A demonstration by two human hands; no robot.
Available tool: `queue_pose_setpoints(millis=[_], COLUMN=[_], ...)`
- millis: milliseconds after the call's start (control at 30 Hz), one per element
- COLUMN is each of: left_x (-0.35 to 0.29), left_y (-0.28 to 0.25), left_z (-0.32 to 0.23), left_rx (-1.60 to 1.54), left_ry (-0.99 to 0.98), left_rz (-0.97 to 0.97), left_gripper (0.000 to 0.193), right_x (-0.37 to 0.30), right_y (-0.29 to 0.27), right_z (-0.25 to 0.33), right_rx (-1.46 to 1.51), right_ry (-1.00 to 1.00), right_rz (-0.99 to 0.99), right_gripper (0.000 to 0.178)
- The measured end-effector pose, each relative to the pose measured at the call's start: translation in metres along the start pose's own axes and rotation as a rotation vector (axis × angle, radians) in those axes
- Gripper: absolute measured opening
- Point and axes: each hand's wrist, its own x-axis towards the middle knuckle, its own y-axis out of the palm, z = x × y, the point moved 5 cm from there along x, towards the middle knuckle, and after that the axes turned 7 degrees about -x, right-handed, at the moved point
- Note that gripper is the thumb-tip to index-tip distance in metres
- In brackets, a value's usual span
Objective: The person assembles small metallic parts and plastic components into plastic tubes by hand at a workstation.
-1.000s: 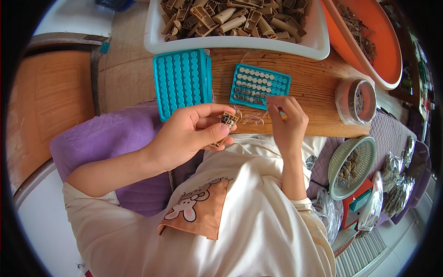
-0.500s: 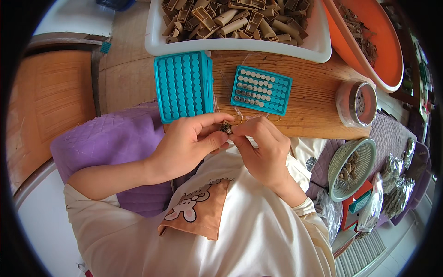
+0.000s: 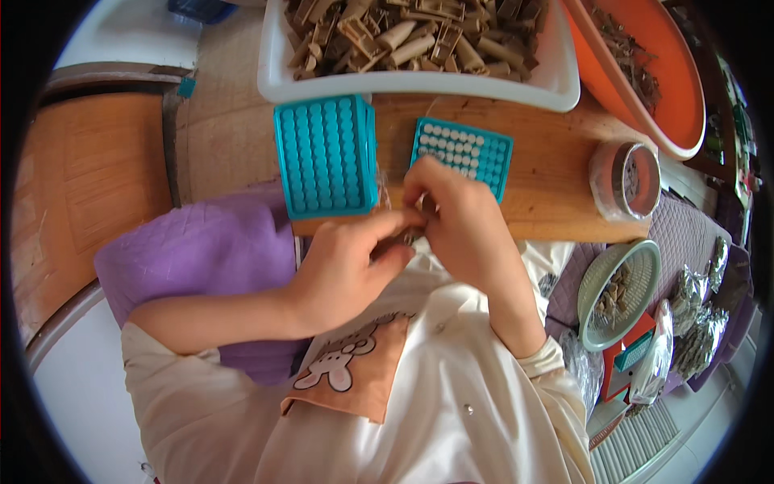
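Note:
My left hand [image 3: 343, 266] pinches a small dark, metallic part [image 3: 409, 236] between thumb and fingers; its exact kind is too small to make out. Against its fingertips works my right hand [image 3: 466, 222], fingers curled and closed, whatever they grip being hidden. Just beyond the right hand is a teal tray [image 3: 495, 165] with rows of round wells, many holding small white discs. That hand covers the tray's near left part. Beyond my left hand lies a stack of teal trays [image 3: 326, 157], the top one showing rows of round teal shapes.
A white bin [image 3: 419, 87] of brown plastic casings stands at the back of the wooden table [image 3: 556, 177]. An orange basin [image 3: 685, 97] is at far right, a round container [image 3: 627, 181] nearer. A green basket [image 3: 649, 282] sits beside silvery bags [image 3: 693, 331]. Small shiny bits [image 3: 469, 410] show against my shirt.
My right hand has turned and moved up over the left fingertips, now hiding part of the disc tray. The metallic part sits slightly lower and further right. Shiny bits appear against my shirt.

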Motion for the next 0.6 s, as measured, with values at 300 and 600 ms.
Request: queue_pose_setpoints(millis=[300, 600], left_x=[0.0, 0.001], left_y=[0.016, 0.021], left_z=[0.023, 0.033], left_rx=[-0.615, -0.697], left_ry=[-0.309, -0.566], left_rz=[0.21, 0.201], left_gripper=[0.026, 0.024], right_x=[-0.048, -0.126], right_y=[-0.006, -0.021], right_z=[-0.055, -0.16], right_rx=[0.678, 0.712], right_ry=[0.241, 0.531], right_rz=[0.122, -0.253], right_gripper=[0.008, 0.006])
